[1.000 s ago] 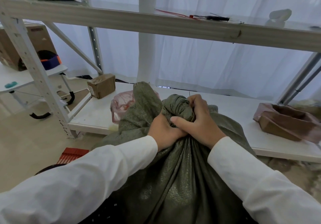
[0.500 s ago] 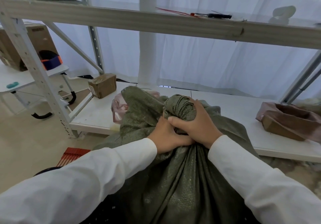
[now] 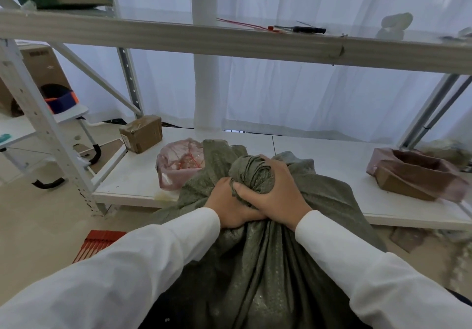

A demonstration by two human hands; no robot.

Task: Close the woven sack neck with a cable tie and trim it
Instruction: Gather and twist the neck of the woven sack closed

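Observation:
An olive-green woven sack (image 3: 258,272) stands in front of me against a low white shelf. Its neck (image 3: 251,169) is bunched into a thick twisted wad. My right hand (image 3: 275,196) grips that wad from the right, thumb across its front. My left hand (image 3: 227,206) grips the gathered fabric just below and to the left, partly under the right hand. A red cable tie (image 3: 242,24) and a dark-handled cutter (image 3: 305,29) lie on the upper shelf board. A loose flap of the sack (image 3: 217,160) sticks up to the left of the neck.
A pink plastic bag (image 3: 178,165) holding red ties sits on the lower shelf (image 3: 132,183) beside the sack. A small cardboard box (image 3: 141,133) stands at the shelf's left, a brown paper-lined box (image 3: 419,173) at its right. Red ties (image 3: 102,242) lie on the floor.
The loose flap of the sack has dropped lower and leftward. Both hands keep their grip on the neck, the right hand wrapping further over the wad.

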